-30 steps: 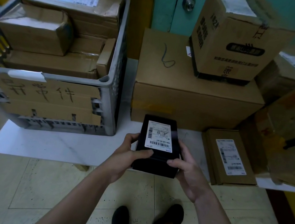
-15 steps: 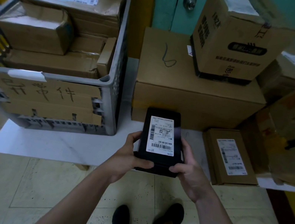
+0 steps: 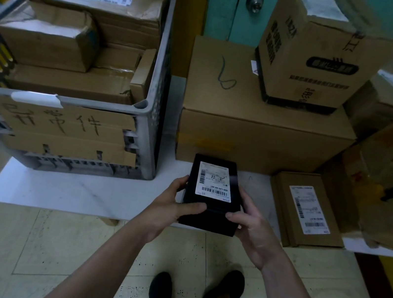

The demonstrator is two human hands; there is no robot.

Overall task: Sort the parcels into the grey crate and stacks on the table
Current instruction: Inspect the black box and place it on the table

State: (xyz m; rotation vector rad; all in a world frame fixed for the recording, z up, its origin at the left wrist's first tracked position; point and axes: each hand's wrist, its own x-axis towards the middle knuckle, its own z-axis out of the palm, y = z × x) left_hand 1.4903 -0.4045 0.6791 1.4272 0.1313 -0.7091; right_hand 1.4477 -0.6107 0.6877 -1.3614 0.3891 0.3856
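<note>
A black parcel (image 3: 212, 195) is gripped by the left hand (image 3: 175, 205) and right hand (image 3: 252, 226) over the bench's (image 3: 79, 191) front edge, label held upward, presumably to be read before sorting

Both hands, left hand (image 3: 172, 203) and right hand (image 3: 253, 224), gripped a black parcel (image 3: 211, 195) over the white table (image 3: 79, 191) edge. The grey crate (image 3: 158, 85) stood left, holding cardboard boxes.
</note>
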